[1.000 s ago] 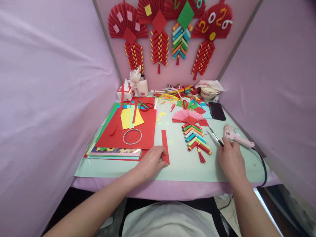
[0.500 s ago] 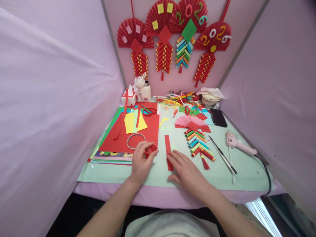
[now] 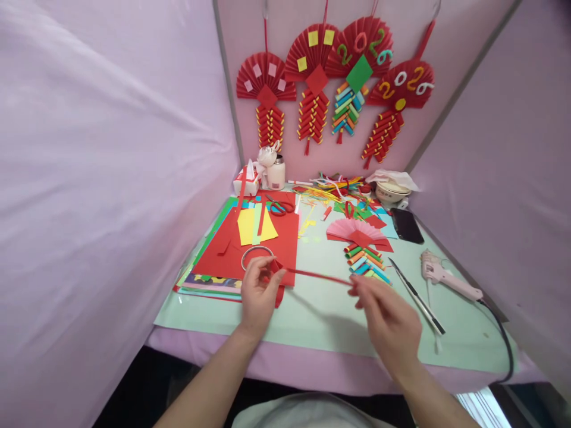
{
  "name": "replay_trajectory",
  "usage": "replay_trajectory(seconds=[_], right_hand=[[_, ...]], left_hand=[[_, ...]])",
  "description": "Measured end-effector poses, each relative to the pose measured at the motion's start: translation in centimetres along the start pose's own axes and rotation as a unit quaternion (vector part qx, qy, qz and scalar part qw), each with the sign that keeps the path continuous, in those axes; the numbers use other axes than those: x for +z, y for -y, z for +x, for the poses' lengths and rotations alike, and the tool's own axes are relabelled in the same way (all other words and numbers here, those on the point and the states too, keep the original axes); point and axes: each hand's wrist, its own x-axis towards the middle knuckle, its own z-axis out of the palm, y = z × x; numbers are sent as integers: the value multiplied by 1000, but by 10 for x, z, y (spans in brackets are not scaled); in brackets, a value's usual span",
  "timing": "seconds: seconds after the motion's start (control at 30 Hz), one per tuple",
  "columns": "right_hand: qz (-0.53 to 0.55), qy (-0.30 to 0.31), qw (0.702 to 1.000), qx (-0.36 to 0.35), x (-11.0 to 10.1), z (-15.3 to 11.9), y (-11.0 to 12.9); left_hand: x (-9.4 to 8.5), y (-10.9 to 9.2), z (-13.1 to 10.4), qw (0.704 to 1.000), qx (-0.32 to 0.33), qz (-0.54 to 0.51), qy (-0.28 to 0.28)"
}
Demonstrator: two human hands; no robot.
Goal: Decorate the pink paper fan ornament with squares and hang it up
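Above the green sheet (image 3: 307,333), the left hand (image 3: 260,292) pinches one end of a narrow red paper strip (image 3: 319,275); the right hand (image 3: 389,318) pinches the other, fingertips pressed together at both ends. A red fold (image 3: 278,265) shows at the left fingertips; from here I can't tell whether it's the same piece. A silver ring (image 3: 257,247) lies just behind the left hand.

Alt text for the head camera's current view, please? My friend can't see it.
A person's right hand holds a red strip extending toward the left hand, which pinches red paper. A pink paper fan lies beyond, a glue gun to the right; red fans hang behind.
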Motion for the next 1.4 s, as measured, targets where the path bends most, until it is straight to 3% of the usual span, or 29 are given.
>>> replay_trajectory(seconds=[0.03,0.1,0.17,0.27,0.37,0.47,0.57,0.7,0.83,0.9,1.0,1.1,1.23,1.3,1.4], right_hand=[[37,-65,997,17,6,16,7],[84,-171,981,-36,25,47,19],[99,-177,973,-106,56,75,26],[113,-59,980,-149,117,102,19],[71,143,978,-132,172,113,-1],[0,276,956,-103,189,109,-17],[-29,301,948,-99,163,97,-21],[-38,293,952,-86,84,74,-30],[-187,163,969,16,-12,50,-77],[-305,121,941,79,-56,38,-106],[-426,147,879,156,-98,23,-130],[-450,215,844,200,-104,14,-132],[-472,268,811,216,-85,10,-124],[-485,267,802,226,-79,8,-122],[-498,240,802,225,-81,4,-119]], left_hand=[[0,1,0,1000,0,-12,-6],[0,3,1,999,2,-33,-17],[1,4,2,999,6,-45,-24],[1,5,3,999,15,-45,-25],[0,6,3,998,18,-48,-30],[0,7,3,997,0,-69,-27],[1,6,4,995,-38,-97,-1],[2,4,6,982,-124,-127,70],[5,2,6,941,-233,-133,207],[7,-1,5,915,-274,-135,263],[12,-10,2,887,-318,-143,303],[19,-19,-2,864,-358,-146,322],[28,-25,-7,845,-402,-177,304],[32,-24,-8,855,-393,-158,298],[36,-21,-7,883,-326,-75,329]])
